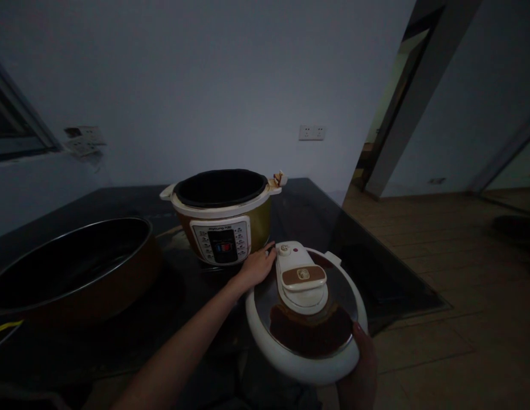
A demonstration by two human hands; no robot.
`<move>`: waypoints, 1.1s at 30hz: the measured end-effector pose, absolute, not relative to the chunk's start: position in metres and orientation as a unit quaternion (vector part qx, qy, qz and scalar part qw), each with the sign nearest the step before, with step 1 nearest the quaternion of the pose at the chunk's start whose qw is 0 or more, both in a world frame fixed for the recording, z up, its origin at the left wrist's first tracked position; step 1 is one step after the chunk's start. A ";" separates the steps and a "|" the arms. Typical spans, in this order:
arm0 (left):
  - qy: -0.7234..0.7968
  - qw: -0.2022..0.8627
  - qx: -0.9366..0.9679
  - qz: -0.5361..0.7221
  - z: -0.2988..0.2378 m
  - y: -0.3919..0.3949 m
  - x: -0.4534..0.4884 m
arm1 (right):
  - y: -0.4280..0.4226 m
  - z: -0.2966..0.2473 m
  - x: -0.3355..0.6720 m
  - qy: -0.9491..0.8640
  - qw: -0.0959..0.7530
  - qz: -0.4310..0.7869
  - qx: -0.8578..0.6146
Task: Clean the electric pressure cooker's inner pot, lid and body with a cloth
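With our right hand (362, 361) we gripped the pressure cooker lid (306, 304), near right; our left hand (257, 267) touched its far left rim, grip unclear.

The lid (316, 336) lies between the left fingers (269, 253), at its far left edge, and the right fingers (359, 332), at its near right edge. Just beyond the left fingers, the cooker (259, 225) stands on the worktop (316, 216). Left of the left fingers sits the pan (115, 285). Well beyond both, behind the cooker, the wall (196, 85) bears a socket (312, 132); the floor (440, 341) lies right of the right fingers.
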State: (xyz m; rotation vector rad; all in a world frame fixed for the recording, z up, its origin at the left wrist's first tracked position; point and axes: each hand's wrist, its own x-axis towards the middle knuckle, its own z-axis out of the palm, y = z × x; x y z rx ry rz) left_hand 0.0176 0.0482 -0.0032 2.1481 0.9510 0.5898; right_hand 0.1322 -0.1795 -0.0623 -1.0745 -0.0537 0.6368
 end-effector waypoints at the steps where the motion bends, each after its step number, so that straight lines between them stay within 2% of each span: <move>1: 0.378 0.350 0.827 0.224 -0.003 0.043 0.013 | -0.179 -0.062 0.132 -0.026 0.813 0.299 -0.500; 16: 0.431 0.364 0.802 0.197 -0.006 -0.047 -0.074 | -0.176 -0.051 0.129 -0.022 0.817 0.296 -0.495; 25: 0.435 0.328 0.807 0.229 -0.027 -0.097 -0.094 | -0.177 -0.051 0.129 -0.059 0.807 0.282 -0.516; 33: 0.381 0.313 0.820 0.292 -0.043 -0.112 -0.107 | -0.175 -0.046 0.129 -0.025 0.809 0.291 -0.510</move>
